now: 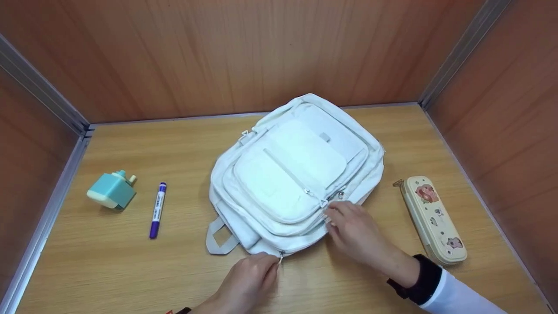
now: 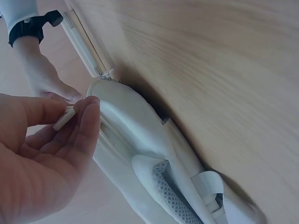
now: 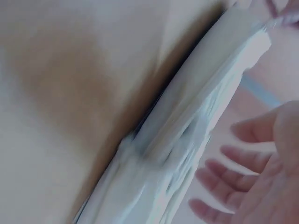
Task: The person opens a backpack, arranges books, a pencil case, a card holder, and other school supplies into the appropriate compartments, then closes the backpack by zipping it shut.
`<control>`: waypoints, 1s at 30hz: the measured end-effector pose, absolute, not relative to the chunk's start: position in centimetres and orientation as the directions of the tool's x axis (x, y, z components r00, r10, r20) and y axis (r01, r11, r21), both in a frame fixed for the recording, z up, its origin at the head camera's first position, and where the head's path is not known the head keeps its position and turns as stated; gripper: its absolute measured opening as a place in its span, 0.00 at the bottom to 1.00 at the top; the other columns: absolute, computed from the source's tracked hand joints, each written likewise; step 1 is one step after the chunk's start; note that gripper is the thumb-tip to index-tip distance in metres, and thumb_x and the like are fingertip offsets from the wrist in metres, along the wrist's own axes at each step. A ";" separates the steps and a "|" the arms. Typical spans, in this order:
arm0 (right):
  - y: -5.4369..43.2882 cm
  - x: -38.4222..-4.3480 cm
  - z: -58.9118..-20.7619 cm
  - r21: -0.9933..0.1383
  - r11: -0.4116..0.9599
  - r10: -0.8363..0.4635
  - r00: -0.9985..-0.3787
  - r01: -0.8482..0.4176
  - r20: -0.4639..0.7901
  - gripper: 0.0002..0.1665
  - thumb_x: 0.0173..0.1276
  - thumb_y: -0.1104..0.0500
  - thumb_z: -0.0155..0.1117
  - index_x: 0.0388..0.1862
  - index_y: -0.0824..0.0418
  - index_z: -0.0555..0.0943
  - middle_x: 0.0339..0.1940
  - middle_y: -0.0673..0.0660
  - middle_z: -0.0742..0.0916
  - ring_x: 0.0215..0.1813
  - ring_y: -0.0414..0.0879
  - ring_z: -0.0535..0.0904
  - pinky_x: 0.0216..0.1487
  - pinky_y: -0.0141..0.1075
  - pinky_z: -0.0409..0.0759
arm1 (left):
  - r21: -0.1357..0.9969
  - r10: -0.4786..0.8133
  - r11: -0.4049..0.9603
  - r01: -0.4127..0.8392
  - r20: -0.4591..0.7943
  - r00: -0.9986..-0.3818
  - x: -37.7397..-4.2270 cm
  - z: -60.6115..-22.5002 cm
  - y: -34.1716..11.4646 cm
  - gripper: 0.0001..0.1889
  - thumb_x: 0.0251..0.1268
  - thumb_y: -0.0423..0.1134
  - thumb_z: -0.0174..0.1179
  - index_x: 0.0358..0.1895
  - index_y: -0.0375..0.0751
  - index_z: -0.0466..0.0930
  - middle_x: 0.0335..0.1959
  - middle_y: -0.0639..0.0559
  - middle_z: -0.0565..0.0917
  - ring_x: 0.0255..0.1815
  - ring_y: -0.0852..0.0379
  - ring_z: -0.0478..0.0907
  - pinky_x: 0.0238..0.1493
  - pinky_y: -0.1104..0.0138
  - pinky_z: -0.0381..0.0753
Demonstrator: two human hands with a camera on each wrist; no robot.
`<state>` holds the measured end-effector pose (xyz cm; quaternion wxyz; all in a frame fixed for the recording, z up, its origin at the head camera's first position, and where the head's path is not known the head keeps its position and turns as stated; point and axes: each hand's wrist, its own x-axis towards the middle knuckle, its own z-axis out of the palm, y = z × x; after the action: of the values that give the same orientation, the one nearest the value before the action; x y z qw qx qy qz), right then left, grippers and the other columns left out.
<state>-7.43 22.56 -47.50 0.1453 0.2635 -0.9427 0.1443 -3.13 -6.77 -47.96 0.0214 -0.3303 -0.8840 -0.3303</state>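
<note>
A white backpack (image 1: 301, 161) lies tilted on the table, front pockets facing up. At its near edge my left hand (image 1: 248, 279) pinches a zipper pull (image 2: 64, 119) between thumb and fingers; the pull shows as a small pale tab in the left wrist view. My right hand (image 1: 355, 229) is at the backpack's near right side, close to a front-pocket zipper pull (image 1: 323, 203). In the right wrist view the right hand's fingers (image 3: 224, 182) are spread and loosely bent beside the bag, with nothing between them.
A cream pencil case (image 1: 433, 220) with cartoon prints lies to the right. On the left are a purple marker (image 1: 158, 210) and a teal and cream pencil sharpener (image 1: 112, 190) with a crank. Wooden panels (image 1: 261, 56) enclose the table at the back and sides.
</note>
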 end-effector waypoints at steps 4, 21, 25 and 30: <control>20.2 -6.1 -48.1 -0.192 0.728 -0.575 -0.738 -0.659 0.352 0.19 0.66 0.57 0.75 0.54 0.63 0.85 0.51 0.58 0.86 0.55 0.52 0.82 0.57 0.47 0.80 | 0.594 0.562 0.584 0.553 0.195 -0.804 -3.2 -47.7 -6.4 0.03 0.72 0.29 0.61 0.41 0.39 0.85 0.35 0.54 0.86 0.40 0.60 0.84 0.40 0.63 0.85; 17.5 -6.5 -50.4 -0.105 0.650 -0.676 -0.636 -0.753 0.373 0.13 0.65 0.62 0.76 0.48 0.58 0.87 0.43 0.49 0.86 0.45 0.44 0.81 0.45 0.37 0.80 | 0.562 0.566 0.527 0.637 0.327 -0.757 -3.4 -48.2 -6.3 0.03 0.70 0.28 0.64 0.39 0.39 0.84 0.34 0.54 0.85 0.38 0.61 0.83 0.39 0.66 0.83; 17.9 -6.7 -50.6 -0.111 0.615 -0.679 -0.595 -0.781 0.429 0.08 0.62 0.65 0.76 0.40 0.56 0.89 0.37 0.48 0.85 0.40 0.43 0.81 0.42 0.35 0.81 | 0.539 0.552 0.556 0.633 0.329 -0.766 -3.8 -48.0 -7.0 0.04 0.68 0.28 0.66 0.36 0.40 0.86 0.32 0.56 0.85 0.35 0.62 0.82 0.36 0.67 0.82; 18.4 -6.9 -50.4 -0.131 0.580 -0.672 -0.563 -0.804 0.480 0.10 0.58 0.66 0.77 0.38 0.55 0.92 0.34 0.47 0.86 0.37 0.42 0.81 0.38 0.33 0.81 | 0.522 0.531 0.594 0.613 0.318 -0.785 -4.4 -48.1 -8.0 0.05 0.66 0.28 0.68 0.34 0.41 0.87 0.29 0.56 0.85 0.33 0.62 0.82 0.33 0.66 0.82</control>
<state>-6.85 18.44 -50.45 0.1934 0.4255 -0.8675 0.1702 -4.41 -7.95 -48.10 0.0643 -0.3212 -0.8904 -0.3162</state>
